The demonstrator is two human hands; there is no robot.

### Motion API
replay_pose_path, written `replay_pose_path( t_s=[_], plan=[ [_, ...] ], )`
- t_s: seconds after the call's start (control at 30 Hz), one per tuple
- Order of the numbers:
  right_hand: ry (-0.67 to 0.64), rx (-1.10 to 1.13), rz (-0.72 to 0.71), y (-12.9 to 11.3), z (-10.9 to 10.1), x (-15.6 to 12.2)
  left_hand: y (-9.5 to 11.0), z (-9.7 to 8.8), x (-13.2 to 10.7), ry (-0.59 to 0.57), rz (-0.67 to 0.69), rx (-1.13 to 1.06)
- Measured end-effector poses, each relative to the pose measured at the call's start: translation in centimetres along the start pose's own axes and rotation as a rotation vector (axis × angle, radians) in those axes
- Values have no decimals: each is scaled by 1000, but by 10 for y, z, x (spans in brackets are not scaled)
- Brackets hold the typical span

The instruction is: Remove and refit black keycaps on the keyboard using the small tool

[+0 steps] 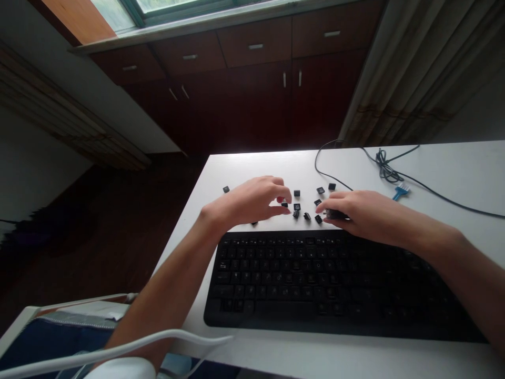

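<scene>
My left hand (258, 200) is over the table just behind the keyboard (276, 279). Its thumb and fingers are curved with a gap between them, and a black keycap (284, 205) shows at that gap; contact is unclear. My right hand (355, 208) is closed around a small dark object (335, 214) with a thin tip pointing left; the fingers cover much of it. Between the hands lie several loose black keycaps (297, 207), some tipped over. The black keyboard shows darker gaps among its keys.
All this is on a white table (453, 173). A bundled black cable (389, 168) runs across its back right, beside a blue brush (401, 191) with pale bristles. Another keycap (226, 189) sits far left. A white curved bar (158, 337) crosses the lower left foreground.
</scene>
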State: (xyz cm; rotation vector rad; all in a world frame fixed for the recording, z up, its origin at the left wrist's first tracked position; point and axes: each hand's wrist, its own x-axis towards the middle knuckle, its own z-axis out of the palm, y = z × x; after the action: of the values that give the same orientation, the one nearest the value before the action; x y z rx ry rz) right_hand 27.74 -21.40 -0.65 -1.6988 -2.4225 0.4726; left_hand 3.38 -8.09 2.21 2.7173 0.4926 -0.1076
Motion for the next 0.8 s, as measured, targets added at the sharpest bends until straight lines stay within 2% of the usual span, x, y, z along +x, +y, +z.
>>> replay_pose_path(
  t_s=[0.1,0.23,0.5,0.6,0.8],
  plan=[
    [2,-4,-6,-1,1,0,10,11,8,24,95,25],
    [-19,-18,-14,-3,1,-1,15,22,13,27,133,41],
    [-47,-28,23,-7,2,2,15,19,11,93,162,-8],
    [-6,-11,51,-8,-3,1,17,19,11,138,141,-143],
    [214,159,16,-22,-15,-5,21,13,10,146,39,-523]
  ],
)
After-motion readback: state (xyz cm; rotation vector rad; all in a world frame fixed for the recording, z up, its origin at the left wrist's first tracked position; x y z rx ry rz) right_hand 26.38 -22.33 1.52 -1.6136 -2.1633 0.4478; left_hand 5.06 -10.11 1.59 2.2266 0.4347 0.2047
